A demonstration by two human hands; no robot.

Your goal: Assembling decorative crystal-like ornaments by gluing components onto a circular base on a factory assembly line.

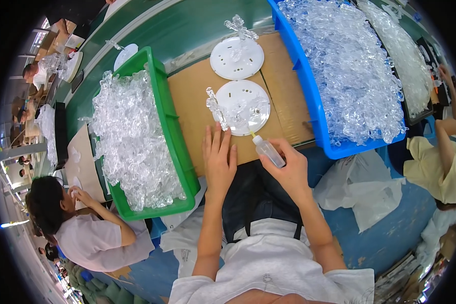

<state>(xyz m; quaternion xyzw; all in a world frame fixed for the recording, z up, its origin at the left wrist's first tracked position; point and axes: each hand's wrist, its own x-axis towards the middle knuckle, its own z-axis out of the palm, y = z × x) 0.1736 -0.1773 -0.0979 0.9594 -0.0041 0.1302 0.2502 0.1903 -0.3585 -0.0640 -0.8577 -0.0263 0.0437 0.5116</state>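
Observation:
My right hand point(289, 164) is closed round a small clear squeeze bottle point(269, 152). The bottle's thin yellowish nozzle points at the near edge of a round white disc point(253, 101) with small slots and holes. Clear plastic parts stand on that disc, and a clear knobbly piece point(215, 107) sticks up at its left side. My left hand point(219, 152) lies by the disc's near left edge, fingers stretched out, its fingertips close to the foot of that piece. Just beyond is a second white disc point(228, 62), with a clear branched piece point(240, 28) on it.
Left of the cardboard mat point(187, 96), a green bin point(159, 96) holds many clear plastic pieces. At the right, a blue bin point(309, 96) is heaped with similar pieces. A person point(91, 223) sits at the left. White plastic bags point(359, 187) lie below the blue bin.

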